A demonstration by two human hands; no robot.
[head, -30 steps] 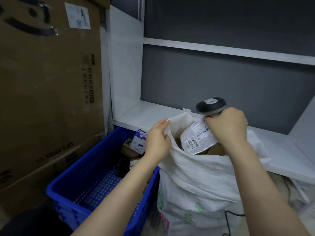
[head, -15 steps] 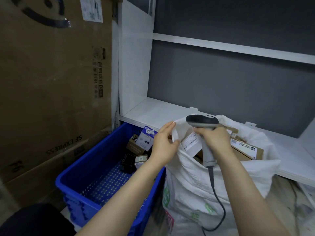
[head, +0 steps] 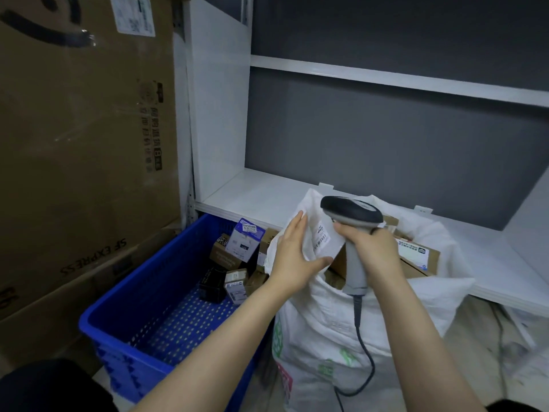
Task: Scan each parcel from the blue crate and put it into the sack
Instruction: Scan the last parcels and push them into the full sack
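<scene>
Lower now than a second ago, your right hand (head: 371, 251) clenches the scanner (head: 352, 215) by its handle, head up and clear of the opening. The white parcel (head: 322, 239) has slipped across to your left hand (head: 292, 257), which pinches the sack (head: 320, 322) rim to keep the mouth spread. That parcel sits half inside the mouth beside cardboard boxes (head: 416, 257); other parcels (head: 245, 243) wait in the blue crate (head: 148, 278).

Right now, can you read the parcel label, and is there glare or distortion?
Head view: dim, even light; the shelf upright leans from the wide lens; tape on the cardboard box glints; the parcel label is too soft to read.
</scene>
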